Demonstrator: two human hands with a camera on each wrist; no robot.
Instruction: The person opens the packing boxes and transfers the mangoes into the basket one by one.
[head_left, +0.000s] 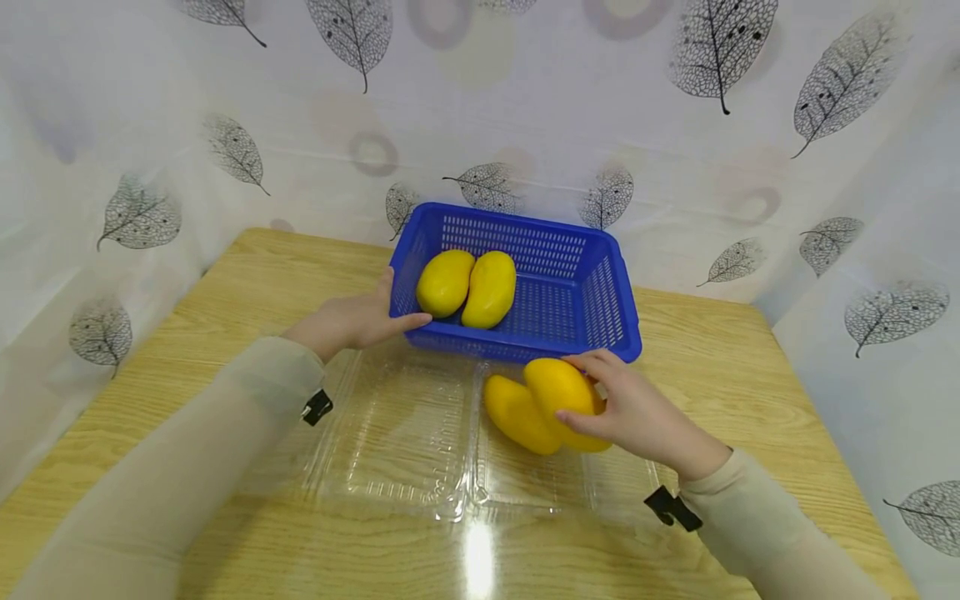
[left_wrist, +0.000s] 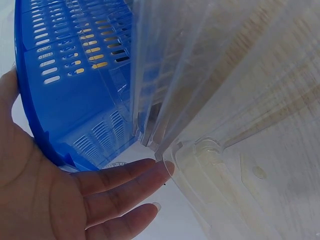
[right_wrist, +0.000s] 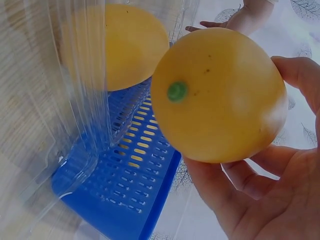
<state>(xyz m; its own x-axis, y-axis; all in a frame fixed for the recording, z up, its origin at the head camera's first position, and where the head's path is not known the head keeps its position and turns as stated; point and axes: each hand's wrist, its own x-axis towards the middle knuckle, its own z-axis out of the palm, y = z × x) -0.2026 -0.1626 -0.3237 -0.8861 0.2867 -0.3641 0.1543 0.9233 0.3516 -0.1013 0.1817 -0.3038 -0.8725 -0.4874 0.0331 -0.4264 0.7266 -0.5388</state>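
My right hand (head_left: 633, 408) holds a yellow mango (head_left: 558, 387) over the right half of a clear plastic clamshell box (head_left: 397, 433). In the right wrist view its green stem end (right_wrist: 177, 91) faces the camera, with thumb and fingers around it. Another mango (head_left: 517, 417) lies in that half of the box; whether more yellow below the held one is a separate mango, I cannot tell. At the left front corner of the blue basket (head_left: 517, 342), my left hand (head_left: 352, 321) rests with fingers extended, thumb on the rim. Inside the basket lie two mangoes (head_left: 444, 283), side by side on the left.
The opened box lies on a wooden table (head_left: 300, 267), directly in front of the basket. Behind the basket hangs a pale leaf-patterned cloth (head_left: 300, 167), which also covers both sides. Each wrist wears a black clip (head_left: 317, 407).
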